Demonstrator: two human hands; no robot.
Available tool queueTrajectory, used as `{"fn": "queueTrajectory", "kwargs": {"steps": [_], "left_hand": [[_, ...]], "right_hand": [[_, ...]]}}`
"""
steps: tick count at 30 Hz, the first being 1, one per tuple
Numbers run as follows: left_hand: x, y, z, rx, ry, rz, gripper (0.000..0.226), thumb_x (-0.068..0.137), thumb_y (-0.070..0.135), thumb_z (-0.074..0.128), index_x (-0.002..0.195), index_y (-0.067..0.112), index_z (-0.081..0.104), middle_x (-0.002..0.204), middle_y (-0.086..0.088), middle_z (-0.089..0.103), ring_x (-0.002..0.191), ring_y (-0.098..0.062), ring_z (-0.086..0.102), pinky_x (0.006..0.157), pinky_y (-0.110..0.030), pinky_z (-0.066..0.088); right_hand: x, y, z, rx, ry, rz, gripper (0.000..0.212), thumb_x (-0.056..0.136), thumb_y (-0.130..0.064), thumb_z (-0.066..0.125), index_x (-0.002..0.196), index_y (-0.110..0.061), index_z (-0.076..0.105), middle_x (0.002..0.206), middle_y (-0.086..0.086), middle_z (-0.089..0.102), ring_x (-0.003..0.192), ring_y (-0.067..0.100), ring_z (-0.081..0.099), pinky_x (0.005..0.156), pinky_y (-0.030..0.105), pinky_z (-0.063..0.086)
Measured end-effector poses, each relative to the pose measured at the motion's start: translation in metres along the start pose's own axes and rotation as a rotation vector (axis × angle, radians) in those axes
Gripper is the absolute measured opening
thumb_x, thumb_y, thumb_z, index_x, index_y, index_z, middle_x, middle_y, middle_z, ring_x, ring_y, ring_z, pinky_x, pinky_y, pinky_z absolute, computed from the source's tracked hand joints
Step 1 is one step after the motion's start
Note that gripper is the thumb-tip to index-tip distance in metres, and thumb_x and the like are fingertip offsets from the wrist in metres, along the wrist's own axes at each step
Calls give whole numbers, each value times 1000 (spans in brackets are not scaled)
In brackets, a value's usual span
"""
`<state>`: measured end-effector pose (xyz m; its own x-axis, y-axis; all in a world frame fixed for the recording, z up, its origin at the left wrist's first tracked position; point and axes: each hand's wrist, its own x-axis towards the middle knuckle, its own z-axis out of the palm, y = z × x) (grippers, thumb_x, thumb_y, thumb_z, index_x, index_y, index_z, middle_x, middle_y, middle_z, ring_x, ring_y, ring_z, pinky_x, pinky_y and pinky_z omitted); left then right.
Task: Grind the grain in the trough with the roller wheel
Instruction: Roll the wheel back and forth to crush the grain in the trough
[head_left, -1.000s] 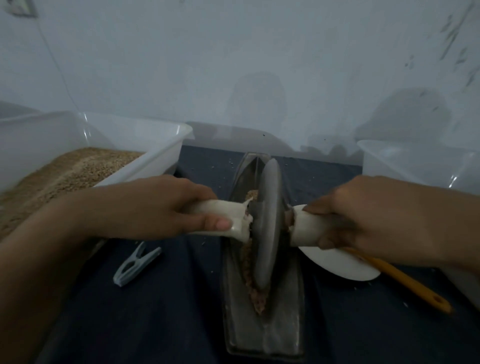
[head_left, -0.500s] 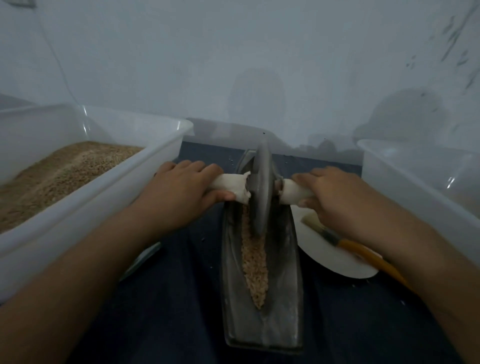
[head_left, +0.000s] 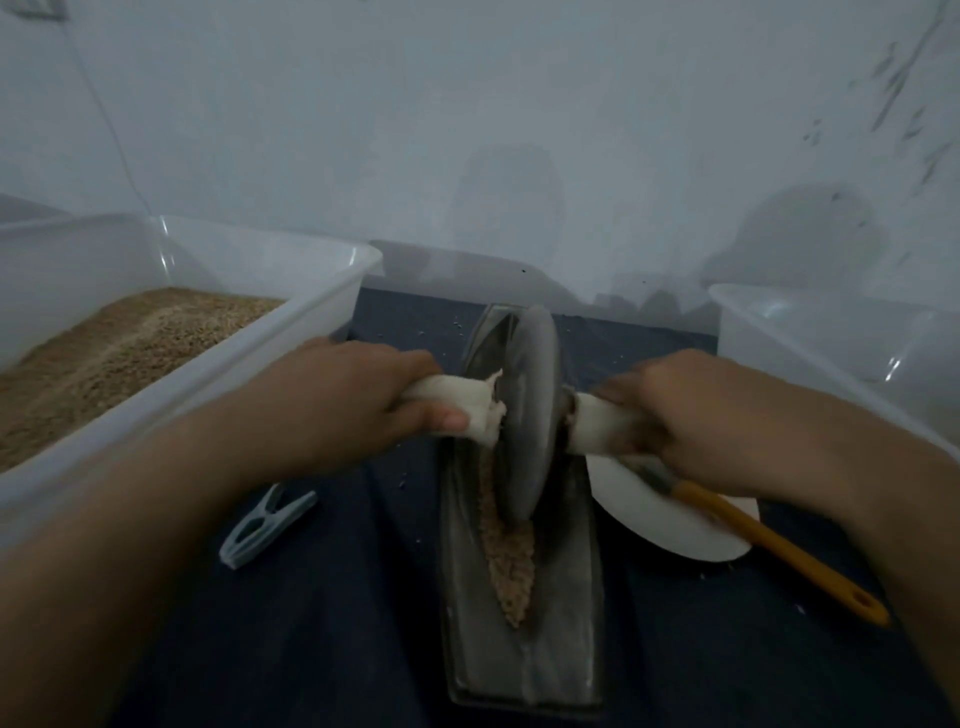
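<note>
A dark grey metal boat-shaped trough (head_left: 524, 613) is laid lengthwise on a dark blue cloth-covered surface (head_left: 322, 623), w/ a narrow line of brown grain (head_left: 511, 566) seen along its central groove, toward the near half. A grey disc-shaped roller wheel (head_left: 527, 415) is stood upright on edge in the groove, approx. at the trough's middle, its lower rim set into the grain. A white cloth-wrapped axle handle is stuck out from each side of the wheel. The left-side handle (head_left: 457, 402) is gripped by the left hand (head_left: 343, 400), fingers curled over the top & thumb tucked underneath near the wheel. The right-side handle (head_left: 597, 423) is clamped by the right hand (head_left: 691, 410), fingers wrapped round it. Both forearms are extended in from the near edge. At left, a translucent white plastic tub (head_left: 291, 343) is filled w/ more brown grain. A pale blue plastic clothes peg (head_left: 265, 525) is lain on the cloth betw. that tub & the trough. Just right of the trough, a white round plate (head_left: 670, 525) is seen, partly hidden under the right hand, w/ an orange-handled brush (head_left: 779, 551) laid across it, handle pointed to the near right. A 2nd translucent white tub (head_left: 852, 338) is stood at far right; contents can't be made out. A pale wall (head_left: 467, 130) is seen behind.
</note>
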<state>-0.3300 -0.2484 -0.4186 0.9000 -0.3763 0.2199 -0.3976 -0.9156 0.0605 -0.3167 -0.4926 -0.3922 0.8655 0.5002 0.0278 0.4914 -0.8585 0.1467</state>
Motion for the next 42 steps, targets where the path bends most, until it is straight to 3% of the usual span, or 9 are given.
{"fn": "queueTrajectory", "kwargs": {"steps": [3, 5, 13, 18, 21, 26, 35, 39, 42], "left_hand": [[13, -4, 20, 162, 181, -51, 66, 75, 68, 12, 116, 29, 44, 113, 5, 55, 108, -17, 51, 84, -30, 32], [16, -5, 25, 159, 207, -55, 65, 77, 67, 14, 117, 27, 45, 116, 5, 55, 110, -17, 50, 83, -30, 30], [-12, -9, -15, -255, -163, 95, 61, 66, 85, 28, 93, 37, 55, 78, 9, 62, 72, -3, 59, 67, -21, 46], [-12, -4, -16, -157, -118, 94, 63, 65, 87, 20, 91, 39, 52, 77, 11, 61, 72, 1, 57, 65, -20, 44], [-1, -1, -2, -42, -6, 13, 67, 62, 79, 14, 97, 36, 51, 82, 12, 58, 75, 0, 55, 66, -21, 39], [17, -5, 30, 232, 244, -79, 59, 83, 65, 18, 123, 29, 42, 120, 7, 53, 113, -15, 49, 87, -29, 30], [-3, -1, -1, -8, 143, 194, 67, 68, 83, 20, 110, 40, 50, 99, 22, 52, 95, 2, 47, 81, -23, 35], [-4, 2, -6, -64, 125, 209, 66, 65, 81, 21, 111, 44, 51, 98, 25, 55, 94, 5, 48, 80, -19, 38], [3, -3, 5, -38, 96, 144, 76, 64, 81, 12, 122, 45, 46, 109, 22, 54, 104, 1, 49, 88, -24, 37]], "right_hand": [[15, 5, 17, -9, 184, 51, 36, 90, -22, 55, 126, -26, 49, 116, 1, 54, 109, 19, 47, 81, 30, 37], [18, 5, 22, 1, 219, 54, 36, 92, -26, 51, 128, -24, 46, 119, 1, 52, 111, 18, 43, 80, 29, 32], [-23, -8, -17, 2, -90, -115, 9, 89, -37, 55, 96, -36, 52, 93, -12, 57, 84, 5, 53, 71, 20, 41], [-24, -8, -17, 26, -129, -99, 7, 90, -32, 54, 87, -34, 49, 87, -11, 54, 80, 6, 53, 70, 22, 44], [-2, 2, 4, -25, 19, -37, 21, 91, -15, 49, 110, -23, 51, 108, -2, 54, 98, 13, 52, 78, 24, 41], [25, 11, 32, -26, 264, 18, 41, 95, -20, 48, 133, -22, 36, 124, -1, 47, 111, 15, 38, 78, 25, 26], [-9, 2, 11, -90, 70, -198, 7, 93, -27, 49, 92, -27, 43, 87, -10, 44, 80, 6, 45, 54, 18, 30], [-15, 4, 0, 20, -44, -191, 14, 91, -39, 51, 100, -27, 51, 88, -11, 52, 77, 4, 50, 60, 15, 37], [-2, 4, 10, 2, 74, -137, 5, 93, -28, 49, 98, -26, 48, 98, -6, 54, 89, 11, 53, 69, 25, 39]]}}
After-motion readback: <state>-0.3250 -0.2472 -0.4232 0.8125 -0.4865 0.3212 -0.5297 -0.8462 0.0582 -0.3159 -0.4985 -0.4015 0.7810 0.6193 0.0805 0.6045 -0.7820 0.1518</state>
